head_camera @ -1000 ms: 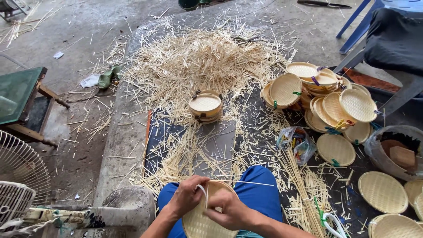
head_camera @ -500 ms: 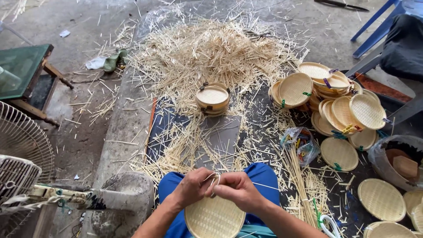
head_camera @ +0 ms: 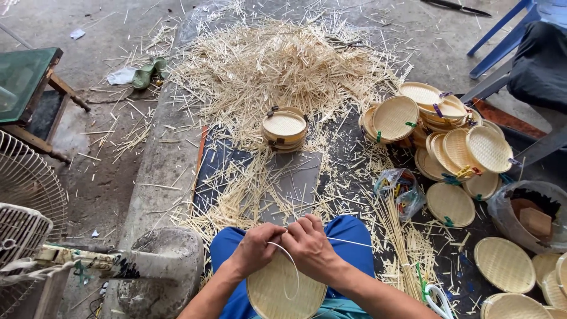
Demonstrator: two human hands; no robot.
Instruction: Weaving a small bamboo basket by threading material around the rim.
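Your left hand (head_camera: 255, 248) and right hand (head_camera: 308, 247) meet over one round woven bamboo tray (head_camera: 283, 292) that rests on your lap, against your blue trousers (head_camera: 345, 231). Each grip is closed on the tray's upper rim, and a thin white strip (head_camera: 290, 260) arcs down from your fingers across the weave.

Ahead of your knees lies one dark mat (head_camera: 295, 177) on the concrete floor (head_camera: 100, 177). One small stack of finished trays (head_camera: 284, 128) sits alone at its far end, at the edge of one big heap of bamboo splints (head_camera: 277, 59). To your right, a jumbled pile of roughly a dozen trays (head_camera: 440, 127) leans together; an exact count is not possible. Five or so more trays (head_camera: 504, 264) lie flat along the right edge. One clear bag of coloured clips (head_camera: 400, 190) and one bundle of long splints (head_camera: 398, 236) sit between you and that pile.

On your left stand one fan (head_camera: 26, 195) and one green-topped stool (head_camera: 26, 77). Loose splints litter the mat and floor between you and every stack.
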